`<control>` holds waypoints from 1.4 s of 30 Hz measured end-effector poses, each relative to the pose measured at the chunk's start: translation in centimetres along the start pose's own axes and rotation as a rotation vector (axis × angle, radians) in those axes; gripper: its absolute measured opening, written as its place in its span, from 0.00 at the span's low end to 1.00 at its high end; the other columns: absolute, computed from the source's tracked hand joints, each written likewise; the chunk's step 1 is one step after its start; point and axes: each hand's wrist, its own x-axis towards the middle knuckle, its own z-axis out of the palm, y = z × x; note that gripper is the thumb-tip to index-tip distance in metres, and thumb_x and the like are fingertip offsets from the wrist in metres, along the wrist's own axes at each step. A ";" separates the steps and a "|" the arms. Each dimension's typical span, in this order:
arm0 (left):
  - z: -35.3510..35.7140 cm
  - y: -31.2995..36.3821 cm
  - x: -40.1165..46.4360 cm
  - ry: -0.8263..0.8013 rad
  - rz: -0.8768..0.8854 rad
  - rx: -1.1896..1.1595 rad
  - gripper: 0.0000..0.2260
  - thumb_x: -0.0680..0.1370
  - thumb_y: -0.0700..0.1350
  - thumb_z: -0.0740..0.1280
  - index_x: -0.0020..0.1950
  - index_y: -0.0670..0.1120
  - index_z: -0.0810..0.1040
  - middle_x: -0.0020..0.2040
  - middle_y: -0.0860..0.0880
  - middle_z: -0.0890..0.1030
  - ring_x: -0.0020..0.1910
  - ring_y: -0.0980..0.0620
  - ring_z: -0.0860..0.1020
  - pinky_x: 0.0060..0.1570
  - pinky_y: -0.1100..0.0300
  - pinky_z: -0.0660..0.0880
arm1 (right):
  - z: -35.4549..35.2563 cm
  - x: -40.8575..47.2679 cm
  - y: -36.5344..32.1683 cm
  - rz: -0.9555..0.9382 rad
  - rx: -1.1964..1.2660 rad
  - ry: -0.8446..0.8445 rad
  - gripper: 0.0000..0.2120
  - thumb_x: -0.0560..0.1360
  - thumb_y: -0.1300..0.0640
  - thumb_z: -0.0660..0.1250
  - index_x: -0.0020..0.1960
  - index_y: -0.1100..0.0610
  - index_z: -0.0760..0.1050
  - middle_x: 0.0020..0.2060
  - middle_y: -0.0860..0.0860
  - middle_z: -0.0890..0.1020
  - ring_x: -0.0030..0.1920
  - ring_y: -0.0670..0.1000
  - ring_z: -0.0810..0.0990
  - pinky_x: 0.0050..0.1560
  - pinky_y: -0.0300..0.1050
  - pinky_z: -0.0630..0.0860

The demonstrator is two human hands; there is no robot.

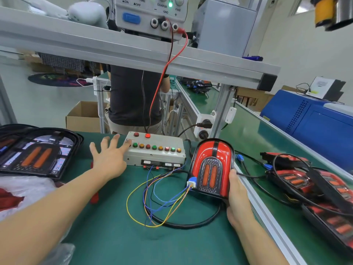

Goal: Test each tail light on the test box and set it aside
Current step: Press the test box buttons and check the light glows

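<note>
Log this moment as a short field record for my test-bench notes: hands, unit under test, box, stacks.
left hand: fingers spread, index fingertip on the test box's left end
right hand: grips the tail light's lower right edge
tail light: red, propped upright on the green mat, wired via blue connector
test box: one top red lamp lit
stacks: tail lights left and right

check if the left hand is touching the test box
Touching: the head view shows the left hand with a straight fingertip on the test box at its leftmost button.
</note>
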 end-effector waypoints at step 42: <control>0.6 11.4 -0.8 -0.194 0.100 -0.235 0.40 0.68 0.58 0.69 0.74 0.68 0.49 0.78 0.48 0.35 0.74 0.35 0.32 0.63 0.24 0.40 | 0.4 0.5 -0.1 0.068 -0.020 -0.005 0.24 0.73 0.35 0.59 0.55 0.51 0.81 0.47 0.53 0.87 0.46 0.53 0.86 0.46 0.49 0.79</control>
